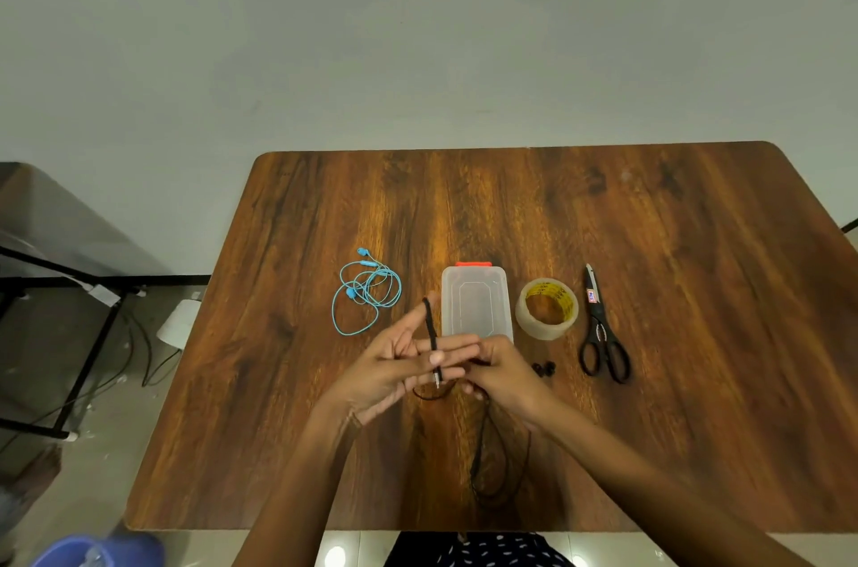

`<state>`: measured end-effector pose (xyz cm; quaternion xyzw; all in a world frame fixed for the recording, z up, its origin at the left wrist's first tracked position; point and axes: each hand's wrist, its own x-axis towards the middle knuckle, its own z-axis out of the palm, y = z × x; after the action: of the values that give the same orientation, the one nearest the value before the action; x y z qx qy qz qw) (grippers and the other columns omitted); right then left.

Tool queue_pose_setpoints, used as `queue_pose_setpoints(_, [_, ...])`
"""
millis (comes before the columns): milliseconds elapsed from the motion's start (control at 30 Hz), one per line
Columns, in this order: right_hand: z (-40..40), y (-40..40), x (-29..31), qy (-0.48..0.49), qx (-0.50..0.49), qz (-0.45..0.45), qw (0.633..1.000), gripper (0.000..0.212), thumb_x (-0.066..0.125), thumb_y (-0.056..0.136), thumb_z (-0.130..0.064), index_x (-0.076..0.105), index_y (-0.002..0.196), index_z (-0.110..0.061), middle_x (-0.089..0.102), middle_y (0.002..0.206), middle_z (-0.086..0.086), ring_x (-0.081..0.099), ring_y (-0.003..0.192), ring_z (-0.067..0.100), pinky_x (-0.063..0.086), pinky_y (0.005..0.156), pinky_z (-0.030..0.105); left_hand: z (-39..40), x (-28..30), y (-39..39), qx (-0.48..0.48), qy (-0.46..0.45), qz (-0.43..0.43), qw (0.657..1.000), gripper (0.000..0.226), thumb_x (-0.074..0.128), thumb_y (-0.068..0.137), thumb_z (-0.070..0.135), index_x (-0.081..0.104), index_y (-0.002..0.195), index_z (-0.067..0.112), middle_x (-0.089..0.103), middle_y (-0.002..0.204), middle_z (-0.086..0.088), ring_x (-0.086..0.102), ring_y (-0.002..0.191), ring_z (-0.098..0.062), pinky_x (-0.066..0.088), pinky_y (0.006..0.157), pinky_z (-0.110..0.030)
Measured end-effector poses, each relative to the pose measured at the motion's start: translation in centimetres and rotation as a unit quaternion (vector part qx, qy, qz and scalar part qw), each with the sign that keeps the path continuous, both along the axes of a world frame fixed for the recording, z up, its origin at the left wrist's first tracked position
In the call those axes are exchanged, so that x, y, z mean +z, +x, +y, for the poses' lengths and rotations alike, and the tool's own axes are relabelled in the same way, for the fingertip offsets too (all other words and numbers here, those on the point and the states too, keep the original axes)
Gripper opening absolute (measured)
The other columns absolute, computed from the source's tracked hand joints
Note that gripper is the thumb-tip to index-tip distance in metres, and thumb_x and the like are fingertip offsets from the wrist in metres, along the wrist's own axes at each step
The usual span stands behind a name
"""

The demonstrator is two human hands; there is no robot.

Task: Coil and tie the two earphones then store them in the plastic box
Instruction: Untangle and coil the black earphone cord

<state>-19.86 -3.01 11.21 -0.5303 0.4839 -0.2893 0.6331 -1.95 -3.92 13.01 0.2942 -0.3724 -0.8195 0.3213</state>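
1. Left hand (394,362) raised over the table (696,241), fingers straight and spread a little; black cable (431,325) wrapped in a tight band across them, plug (437,379) hanging at the near side.
2. Right hand (503,369) just beside the left, fingers curled, pinching the black cable near the left fingertips.
3. Loose black cable drops from the hands in loops onto the table toward the near edge; black earbuds (544,367) lie on the table right of the right hand.
4. Blue earphones (367,292) lie in a loose tangle on the table, left of the box (476,304), untied.
5. Box closed, clear, red latch at far end, just beyond the hands.
6. Tape (548,309) right of box; scissors (601,329) right of tape.
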Motion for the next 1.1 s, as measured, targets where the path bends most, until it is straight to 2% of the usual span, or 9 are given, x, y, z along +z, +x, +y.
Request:
queue_pose_setpoints(100, [0.4, 0.4, 0.3, -0.03, 0.028, 0.034, 0.999, 0.016, 0.061, 0.09, -0.011, 0.072, 0.079, -0.011, 0.069, 0.065, -0.008, 0.051, 0.048, 0.002, 0.04, 0.05, 0.012, -0.5, -0.4, -0.1, 0.061, 0.004, -0.03, 0.998, 0.089, 0.051, 0.088, -0.007, -0.005, 0.15, 0.023, 0.055, 0.131, -0.026, 0.053, 0.123, -0.036, 0.049, 0.097, -0.04])
queue_pose_setpoints(200, [0.3, 0.2, 0.7, -0.096, 0.071, 0.102, 0.988, 0.019, 0.062, 0.09, -0.023, 0.07, 0.073, -0.024, 0.065, 0.062, -0.01, 0.057, 0.054, 0.001, 0.043, 0.058, 0.016, -0.8, -0.8, 0.0, 0.102, 0.004, -0.043, 0.994, 0.09, 0.049, 0.088, -0.005, -0.008, 0.15, 0.025, 0.054, 0.131, -0.025, 0.052, 0.124, -0.035, 0.048, 0.099, -0.041])
queue_pose_setpoints(300, [0.0, -0.1, 1.3, -0.182, 0.146, 0.218, 0.948, 0.021, 0.062, 0.09, -0.032, 0.067, 0.071, -0.025, 0.064, 0.064, -0.011, 0.06, 0.063, 0.004, 0.049, 0.064, 0.025, -0.8, -1.2, 0.2, 0.107, 0.005, -0.081, 0.991, 0.09, 0.052, 0.09, -0.006, -0.007, 0.15, 0.025, 0.057, 0.13, -0.023, 0.054, 0.122, -0.033, 0.049, 0.097, -0.037])
queue_pose_setpoints(400, [-1.0, -0.5, 2.3, -0.272, 0.205, 0.326, 0.882, 0.016, 0.063, 0.087, -0.035, 0.074, 0.092, -0.024, 0.071, 0.085, -0.009, 0.058, 0.071, 0.002, 0.035, 0.056, 0.011, -0.6, -1.4, 0.2, 0.051, -0.012, -0.153, 0.987, 0.085, 0.052, 0.09, -0.007, 0.001, 0.15, 0.023, 0.061, 0.125, -0.018, 0.061, 0.115, -0.028, 0.052, 0.09, -0.033])
queue_pose_setpoints(467, [-2.2, -1.0, 3.2, -0.301, 0.223, 0.344, 0.861, 0.016, 0.065, 0.085, -0.035, 0.074, 0.096, -0.028, 0.07, 0.089, -0.01, 0.054, 0.074, 0.0, 0.03, 0.057, 0.011, -0.4, -1.5, 0.4, -0.011, -0.01, -0.164, 0.986, 0.078, 0.052, 0.09, -0.007, 0.012, 0.145, 0.031, 0.062, 0.124, -0.017, 0.063, 0.11, -0.026, 0.052, 0.092, -0.036])
queue_pose_setpoints(600, [-5.2, -2.3, 4.3, -0.272, 0.223, 0.304, 0.885, 0.01, 0.071, 0.081, -0.033, 0.075, 0.089, -0.029, 0.068, 0.083, -0.016, 0.056, 0.074, 0.0, 0.044, 0.062, 0.023, 0.4, -0.9, 0.7, -0.099, 0.003, -0.133, 0.986, 0.061, 0.053, 0.089, -0.007, 0.043, 0.128, 0.04, 0.056, 0.13, -0.021, 0.057, 0.12, -0.03, 0.049, 0.096, -0.039])
queue_pose_setpoints(800, [-6.6, -2.6, 4.1, -0.252, 0.191, 0.193, 0.929, 0.007, 0.073, 0.081, -0.017, 0.076, 0.086, -0.013, 0.067, 0.079, -0.013, 0.061, 0.076, -0.004, 0.041, 0.067, 0.007, 1.2, -0.1, 0.7, -0.191, -0.015, -0.072, 0.979, 0.067, 0.046, 0.093, -0.009, 0.028, 0.141, 0.033, 0.05, 0.135, -0.025, 0.049, 0.127, -0.035, 0.046, 0.101, -0.04])
queue_pose_setpoints(967, [-6.4, -2.8, 2.6, -0.184, 0.143, 0.115, 0.966, 0.008, 0.07, 0.083, -0.014, 0.074, 0.089, -0.011, 0.072, 0.085, -0.005, 0.066, 0.083, 0.007, 0.051, 0.076, 0.024, 1.4, 0.3, 1.3, -0.207, -0.021, -0.021, 0.978, 0.068, 0.044, 0.094, -0.006, 0.024, 0.144, 0.035, 0.051, 0.135, -0.025, 0.05, 0.126, -0.036, 0.047, 0.099, -0.036])
queue_pose_setpoints(1100, [-5.5, -2.6, 1.6, -0.099, 0.102, 0.027, 0.99, 0.009, 0.067, 0.085, -0.009, 0.073, 0.09, -0.013, 0.072, 0.086, 0.006, 0.064, 0.078, 0.032, 0.055, 0.065, 0.027, 1.4, 0.2, 1.6, -0.22, -0.005, 0.03, 0.975, 0.067, 0.05, 0.093, 0.003, 0.023, 0.145, 0.035, 0.054, 0.133, -0.021, 0.053, 0.124, -0.03, 0.049, 0.096, -0.032])
